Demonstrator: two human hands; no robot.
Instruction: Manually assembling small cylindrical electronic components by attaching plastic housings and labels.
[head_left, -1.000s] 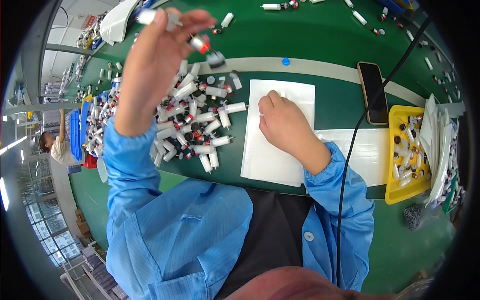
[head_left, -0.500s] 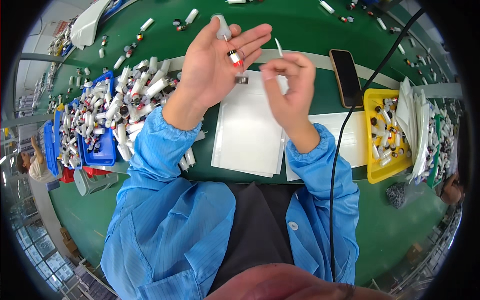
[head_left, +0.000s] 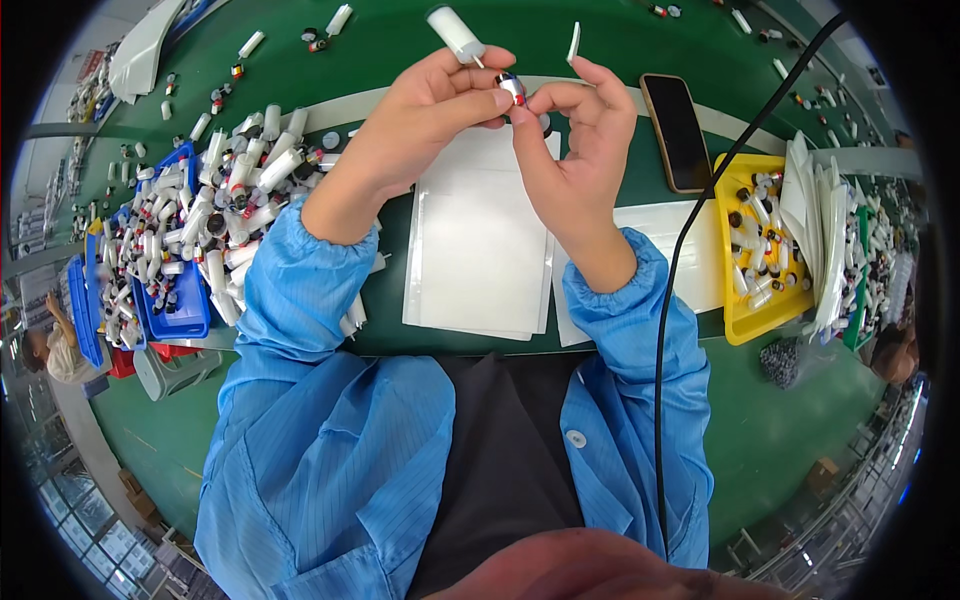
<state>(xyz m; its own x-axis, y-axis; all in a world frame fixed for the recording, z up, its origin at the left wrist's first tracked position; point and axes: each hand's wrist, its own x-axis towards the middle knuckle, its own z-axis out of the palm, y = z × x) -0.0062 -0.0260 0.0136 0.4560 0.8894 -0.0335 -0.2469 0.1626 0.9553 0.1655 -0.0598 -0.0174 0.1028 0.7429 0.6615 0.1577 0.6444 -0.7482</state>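
My left hand is raised over the green table and holds a small white tube, with a tiny silver and red part pinched at its fingertips. My right hand meets it from the right, thumb and forefinger touching the same small part, and a thin white strip sticks up from its fingers. Below both hands lies a stack of white sheets. Both arms wear blue sleeves.
A heap of white tubes lies at the left beside blue trays. A black phone lies right of the hands. A yellow tray of small parts and a black cable are further right. Another person sits far left.
My left hand came back from the far left toward the middle, carrying the tube. My right hand lifted off the white sheets, and the two hands now meet on the small part.
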